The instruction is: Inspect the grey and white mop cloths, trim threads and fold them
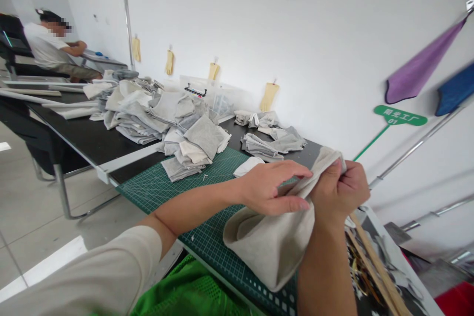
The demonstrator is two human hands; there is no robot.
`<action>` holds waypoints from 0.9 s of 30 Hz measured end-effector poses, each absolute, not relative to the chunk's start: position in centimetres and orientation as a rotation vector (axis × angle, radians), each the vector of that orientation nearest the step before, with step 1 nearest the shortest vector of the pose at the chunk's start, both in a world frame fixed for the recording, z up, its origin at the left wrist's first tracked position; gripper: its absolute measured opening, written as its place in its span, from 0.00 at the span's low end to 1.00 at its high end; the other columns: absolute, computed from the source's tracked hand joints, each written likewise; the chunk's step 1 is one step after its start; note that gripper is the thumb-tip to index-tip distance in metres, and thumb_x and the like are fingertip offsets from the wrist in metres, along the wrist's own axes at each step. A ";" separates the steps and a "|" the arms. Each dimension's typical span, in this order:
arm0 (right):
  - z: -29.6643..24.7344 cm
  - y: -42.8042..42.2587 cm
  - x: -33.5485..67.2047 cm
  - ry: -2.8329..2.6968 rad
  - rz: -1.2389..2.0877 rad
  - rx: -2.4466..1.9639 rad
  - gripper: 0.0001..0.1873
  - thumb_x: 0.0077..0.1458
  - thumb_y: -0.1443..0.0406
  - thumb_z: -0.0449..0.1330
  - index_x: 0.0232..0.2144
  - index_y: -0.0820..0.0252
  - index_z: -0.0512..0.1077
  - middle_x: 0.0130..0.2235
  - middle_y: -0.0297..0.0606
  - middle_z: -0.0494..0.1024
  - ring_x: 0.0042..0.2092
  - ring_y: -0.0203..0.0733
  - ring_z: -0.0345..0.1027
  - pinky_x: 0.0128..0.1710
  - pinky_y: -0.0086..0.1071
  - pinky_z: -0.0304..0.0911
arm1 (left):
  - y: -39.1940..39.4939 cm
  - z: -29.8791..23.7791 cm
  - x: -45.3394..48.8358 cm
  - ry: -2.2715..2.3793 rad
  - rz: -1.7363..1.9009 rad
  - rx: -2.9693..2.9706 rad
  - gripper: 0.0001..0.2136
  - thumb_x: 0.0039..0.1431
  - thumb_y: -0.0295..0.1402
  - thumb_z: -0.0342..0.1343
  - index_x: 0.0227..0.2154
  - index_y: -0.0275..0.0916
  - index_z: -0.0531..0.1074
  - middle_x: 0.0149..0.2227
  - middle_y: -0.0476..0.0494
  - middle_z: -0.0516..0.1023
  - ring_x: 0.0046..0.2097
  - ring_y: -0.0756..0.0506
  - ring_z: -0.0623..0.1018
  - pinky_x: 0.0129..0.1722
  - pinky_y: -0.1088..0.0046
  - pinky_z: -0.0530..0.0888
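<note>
My left hand (272,188) and my right hand (339,191) hold a pale grey knit cloth (270,249) between them, above a green cutting mat (159,192). The cloth's upper edge is gathered in both hands, and its lower part sags open in a pouch shape over the mat. Beyond my hands, a small white cloth piece (248,166) lies at the mat's far side. Next to it rises a heap of folded grey cloth pieces (196,140). Smaller grey bundles (272,140) lie on the black table (89,136) to the right of the heap.
Wooden sticks (374,266) lie past the table's right edge, near my right arm. Green mesh material (188,286) sits below the near edge. A seated co-worker (48,44) is at the far left, and a clear plastic box (207,94) stands behind the heap.
</note>
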State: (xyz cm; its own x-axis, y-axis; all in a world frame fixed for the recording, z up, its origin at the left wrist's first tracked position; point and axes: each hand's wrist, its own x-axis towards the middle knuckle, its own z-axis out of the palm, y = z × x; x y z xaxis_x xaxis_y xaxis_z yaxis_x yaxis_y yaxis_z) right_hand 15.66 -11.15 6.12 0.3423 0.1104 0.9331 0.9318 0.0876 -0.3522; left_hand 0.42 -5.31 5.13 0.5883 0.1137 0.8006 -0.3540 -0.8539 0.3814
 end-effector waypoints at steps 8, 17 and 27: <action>7.0 -12.0 16.3 -0.867 -0.912 -1.364 0.19 0.57 0.52 0.50 0.22 0.58 0.61 0.22 0.34 0.63 0.26 0.38 0.57 0.26 0.32 0.46 | -5.6 5.2 0.6 -0.213 1.008 2.450 0.14 0.53 0.44 0.56 0.33 0.37 0.72 0.58 0.33 0.62 0.59 0.38 0.65 0.56 0.64 0.65; 7.7 -12.9 17.1 -0.748 -1.070 -1.314 0.22 0.57 0.50 0.47 0.19 0.55 0.50 0.19 0.33 0.54 0.24 0.38 0.52 0.24 0.35 0.40 | -5.2 5.0 0.7 -0.208 0.507 2.593 0.22 0.49 0.52 0.55 0.35 0.38 0.76 0.55 0.37 0.67 0.52 0.37 0.71 0.51 0.64 0.68; 8.4 -13.8 20.4 -0.502 -1.250 -1.226 0.24 0.57 0.45 0.41 0.19 0.53 0.42 0.20 0.33 0.50 0.25 0.39 0.47 0.26 0.38 0.39 | -3.2 2.8 2.3 -0.037 -0.111 2.733 0.27 0.46 0.59 0.53 0.26 0.36 0.76 0.25 0.40 0.76 0.27 0.45 0.73 0.29 0.70 0.68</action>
State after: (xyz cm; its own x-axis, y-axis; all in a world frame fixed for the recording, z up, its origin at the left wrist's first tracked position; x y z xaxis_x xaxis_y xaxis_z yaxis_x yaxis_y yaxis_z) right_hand 20.35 -13.77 8.35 0.3176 -0.4332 0.8435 0.8962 -0.1534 -0.4163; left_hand 2.29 -3.15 2.78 0.9965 -0.0417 -0.0722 -0.0098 -0.9184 0.3956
